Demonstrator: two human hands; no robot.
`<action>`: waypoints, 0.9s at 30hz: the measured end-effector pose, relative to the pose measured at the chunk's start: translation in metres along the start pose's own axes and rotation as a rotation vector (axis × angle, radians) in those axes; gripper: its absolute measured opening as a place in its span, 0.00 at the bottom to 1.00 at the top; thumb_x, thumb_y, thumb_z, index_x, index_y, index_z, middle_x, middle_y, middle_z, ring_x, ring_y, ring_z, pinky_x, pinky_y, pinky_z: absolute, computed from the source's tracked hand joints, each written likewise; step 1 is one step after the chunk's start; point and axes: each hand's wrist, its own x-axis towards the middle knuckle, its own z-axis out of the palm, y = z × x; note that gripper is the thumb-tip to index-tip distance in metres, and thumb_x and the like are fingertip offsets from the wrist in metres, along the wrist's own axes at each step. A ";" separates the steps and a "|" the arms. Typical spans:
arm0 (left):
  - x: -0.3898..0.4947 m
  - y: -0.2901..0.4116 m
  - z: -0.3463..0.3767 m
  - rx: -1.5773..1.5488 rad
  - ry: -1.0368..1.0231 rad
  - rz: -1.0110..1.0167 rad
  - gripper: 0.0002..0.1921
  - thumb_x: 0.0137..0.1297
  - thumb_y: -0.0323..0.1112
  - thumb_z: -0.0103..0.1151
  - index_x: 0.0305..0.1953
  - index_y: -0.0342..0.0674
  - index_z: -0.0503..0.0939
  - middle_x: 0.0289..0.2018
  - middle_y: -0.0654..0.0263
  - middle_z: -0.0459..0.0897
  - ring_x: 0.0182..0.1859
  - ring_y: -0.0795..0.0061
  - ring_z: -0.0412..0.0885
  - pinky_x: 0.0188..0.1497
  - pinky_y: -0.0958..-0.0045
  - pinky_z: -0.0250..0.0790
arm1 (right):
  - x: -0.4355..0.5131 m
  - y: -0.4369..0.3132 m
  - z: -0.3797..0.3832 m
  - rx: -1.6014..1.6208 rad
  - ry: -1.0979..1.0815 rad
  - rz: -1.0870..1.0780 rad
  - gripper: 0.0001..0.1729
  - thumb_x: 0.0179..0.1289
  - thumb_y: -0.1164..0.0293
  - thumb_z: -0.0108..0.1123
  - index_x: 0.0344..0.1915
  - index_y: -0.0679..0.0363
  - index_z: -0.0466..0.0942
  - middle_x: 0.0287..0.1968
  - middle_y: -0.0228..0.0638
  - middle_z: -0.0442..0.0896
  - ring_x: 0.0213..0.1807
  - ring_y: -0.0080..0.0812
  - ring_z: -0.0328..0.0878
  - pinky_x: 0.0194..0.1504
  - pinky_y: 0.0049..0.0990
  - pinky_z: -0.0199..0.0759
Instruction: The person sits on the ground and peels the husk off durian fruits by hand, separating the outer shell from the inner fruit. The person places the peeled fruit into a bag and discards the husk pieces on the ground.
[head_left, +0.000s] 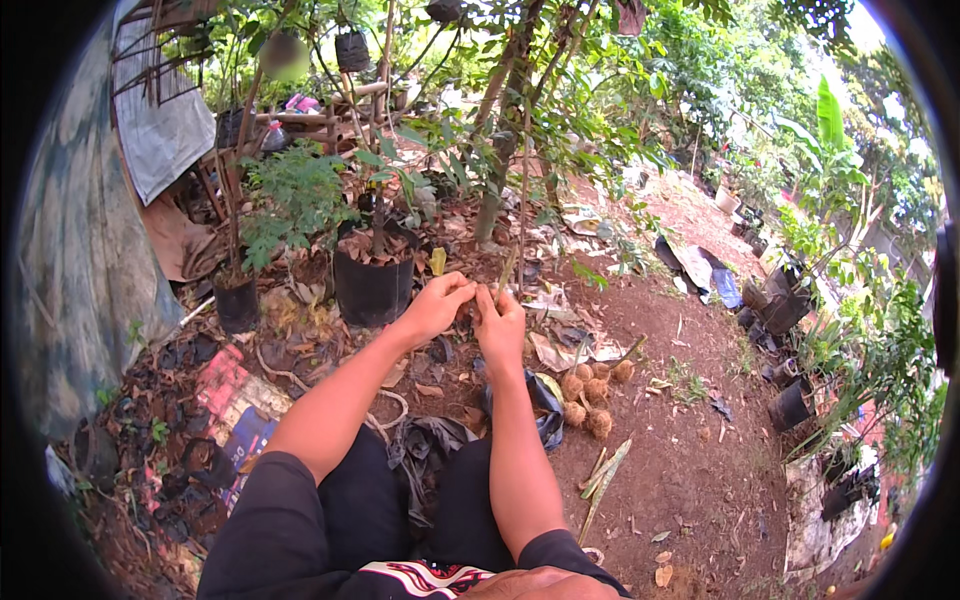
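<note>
My left hand and my right hand meet in front of me, fingertips close together. A thin yellow-green stalk sticks up from the fingers of my right hand. Something small and brownish shows between the hands, mostly hidden by the fingers. Whether my left fingertips pinch it is too small to tell. On the soil to the right of my right forearm lie several round, brown, fibrous balls, at least one with a short stem. A crumpled black plastic bag lies beside them, partly behind that forearm.
Long green leaf strips lie on the soil at right. Ahead stands a black planter bag with a stem in it, near a tree trunk. Rope and a printed sheet lie at left, with a hanging tarp beyond.
</note>
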 end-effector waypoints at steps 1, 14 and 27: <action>0.000 -0.002 -0.001 -0.011 -0.049 -0.038 0.10 0.80 0.37 0.54 0.41 0.38 0.77 0.28 0.74 0.75 0.31 0.84 0.69 0.35 0.74 0.65 | 0.000 0.001 -0.005 -0.025 -0.024 -0.002 0.16 0.76 0.60 0.64 0.37 0.62 0.83 0.26 0.21 0.77 0.25 0.13 0.67 0.26 0.22 0.58; -0.015 -0.004 -0.006 -0.074 -0.321 -0.048 0.19 0.80 0.48 0.55 0.36 0.39 0.82 0.26 0.76 0.75 0.29 0.85 0.68 0.32 0.74 0.60 | 0.004 -0.012 -0.026 -0.064 -0.239 0.100 0.21 0.77 0.60 0.59 0.29 0.62 0.83 0.19 0.25 0.75 0.18 0.16 0.67 0.21 0.21 0.56; -0.013 -0.003 -0.003 0.144 -0.232 0.022 0.22 0.76 0.44 0.61 0.24 0.35 0.80 0.20 0.81 0.67 0.25 0.89 0.58 0.25 0.73 0.50 | -0.011 -0.022 -0.038 -0.470 -0.277 0.006 0.32 0.81 0.48 0.52 0.31 0.67 0.82 0.23 0.26 0.77 0.26 0.19 0.70 0.30 0.27 0.65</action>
